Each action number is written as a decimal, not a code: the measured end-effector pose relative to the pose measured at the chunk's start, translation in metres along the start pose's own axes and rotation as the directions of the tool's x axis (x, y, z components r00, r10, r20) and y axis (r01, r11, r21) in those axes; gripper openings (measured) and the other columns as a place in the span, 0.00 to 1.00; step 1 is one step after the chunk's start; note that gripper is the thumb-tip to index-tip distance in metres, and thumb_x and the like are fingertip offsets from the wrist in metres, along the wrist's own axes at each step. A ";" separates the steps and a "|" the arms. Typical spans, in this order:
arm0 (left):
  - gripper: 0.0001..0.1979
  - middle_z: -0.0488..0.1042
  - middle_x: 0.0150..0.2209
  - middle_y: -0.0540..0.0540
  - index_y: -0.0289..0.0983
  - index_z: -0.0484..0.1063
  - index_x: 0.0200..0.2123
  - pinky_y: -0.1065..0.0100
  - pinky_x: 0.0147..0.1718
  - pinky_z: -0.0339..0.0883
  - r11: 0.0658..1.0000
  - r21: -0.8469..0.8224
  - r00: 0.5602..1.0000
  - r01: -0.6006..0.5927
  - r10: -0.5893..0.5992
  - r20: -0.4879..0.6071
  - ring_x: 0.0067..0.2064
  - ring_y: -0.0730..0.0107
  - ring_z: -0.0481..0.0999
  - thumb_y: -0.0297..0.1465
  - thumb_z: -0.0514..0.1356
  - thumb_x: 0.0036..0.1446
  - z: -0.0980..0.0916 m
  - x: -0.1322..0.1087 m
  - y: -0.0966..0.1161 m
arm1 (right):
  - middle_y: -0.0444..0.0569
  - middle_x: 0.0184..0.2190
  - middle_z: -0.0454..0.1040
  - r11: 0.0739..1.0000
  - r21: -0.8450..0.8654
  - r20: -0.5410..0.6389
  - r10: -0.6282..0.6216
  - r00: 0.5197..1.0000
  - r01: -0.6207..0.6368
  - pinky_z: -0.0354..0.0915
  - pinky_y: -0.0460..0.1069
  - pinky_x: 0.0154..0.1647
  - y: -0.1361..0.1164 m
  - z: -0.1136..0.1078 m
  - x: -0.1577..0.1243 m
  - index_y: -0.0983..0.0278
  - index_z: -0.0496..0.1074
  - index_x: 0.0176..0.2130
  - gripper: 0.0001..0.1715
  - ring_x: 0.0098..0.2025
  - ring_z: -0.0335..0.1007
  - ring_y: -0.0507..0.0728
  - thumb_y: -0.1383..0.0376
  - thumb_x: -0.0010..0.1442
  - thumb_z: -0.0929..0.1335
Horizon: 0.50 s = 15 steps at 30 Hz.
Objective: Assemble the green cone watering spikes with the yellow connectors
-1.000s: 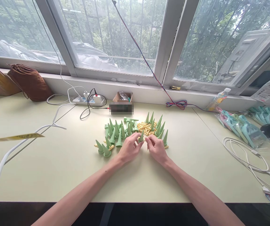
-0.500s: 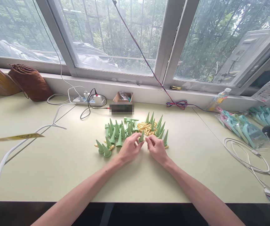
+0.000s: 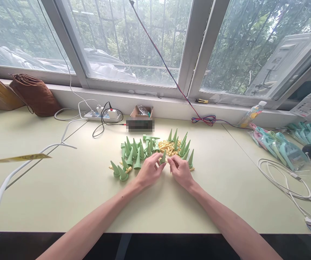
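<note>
My left hand [image 3: 150, 168] is closed on a green plastic watering spike [image 3: 163, 157], its pointed end up, between thumb and fingers. Close beside it, my right hand [image 3: 181, 170] pinches at the spike's right side; whatever lies between those fingertips is too small to make out. Behind both hands is a heap of small yellow plastic pieces [image 3: 167, 147]. Several green spikes [image 3: 137, 160] stand to the left of the heap, and others [image 3: 182, 148] stand along its right. Nearer the left forearm sits a small group of spikes [image 3: 123, 174] with yellow pieces in their sides.
At the back are a small cardboard box [image 3: 142, 111], a power strip [image 3: 102, 115] with cables and a bundled red-blue wire [image 3: 206, 120]. A bottle [image 3: 253, 115], bagged dustpan-like items [image 3: 285, 150] and a coiled white cable [image 3: 282, 180] lie right. A brown pouch [image 3: 36, 94] stands left.
</note>
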<state>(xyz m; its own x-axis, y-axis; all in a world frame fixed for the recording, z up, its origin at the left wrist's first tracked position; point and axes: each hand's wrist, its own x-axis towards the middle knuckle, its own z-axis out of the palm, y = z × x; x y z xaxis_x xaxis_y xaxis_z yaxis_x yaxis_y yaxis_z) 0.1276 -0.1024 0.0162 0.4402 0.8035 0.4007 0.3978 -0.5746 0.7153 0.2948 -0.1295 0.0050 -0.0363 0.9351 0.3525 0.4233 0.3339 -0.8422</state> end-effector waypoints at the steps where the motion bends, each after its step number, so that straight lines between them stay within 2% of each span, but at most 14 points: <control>1: 0.05 0.71 0.37 0.46 0.38 0.69 0.39 0.70 0.28 0.70 1.000 0.000 1.000 -0.002 0.002 -0.001 0.32 0.71 0.71 0.31 0.55 0.62 0.000 0.000 0.000 | 0.42 0.18 0.66 1.000 0.000 -0.001 -0.001 1.000 0.001 0.58 0.47 0.24 0.000 0.000 0.000 0.61 0.65 0.28 0.20 0.20 0.62 0.52 0.54 0.68 0.61; 15: 0.04 0.70 0.37 0.47 0.38 0.68 0.39 0.71 0.27 0.70 1.000 -0.007 1.000 -0.006 0.006 0.004 0.33 0.71 0.72 0.30 0.55 0.62 0.000 0.000 0.000 | 0.41 0.18 0.65 1.000 -0.001 -0.003 -0.009 1.000 0.009 0.57 0.47 0.24 0.001 0.000 0.000 0.61 0.65 0.29 0.20 0.20 0.61 0.52 0.54 0.68 0.61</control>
<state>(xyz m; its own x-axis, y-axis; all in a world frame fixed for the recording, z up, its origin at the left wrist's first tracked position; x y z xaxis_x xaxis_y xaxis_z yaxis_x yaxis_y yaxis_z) 0.1276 -0.1026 0.0164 0.4458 0.7996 0.4024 0.3898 -0.5780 0.7169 0.2952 -0.1294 0.0041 -0.0375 0.9318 0.3612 0.4237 0.3421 -0.8387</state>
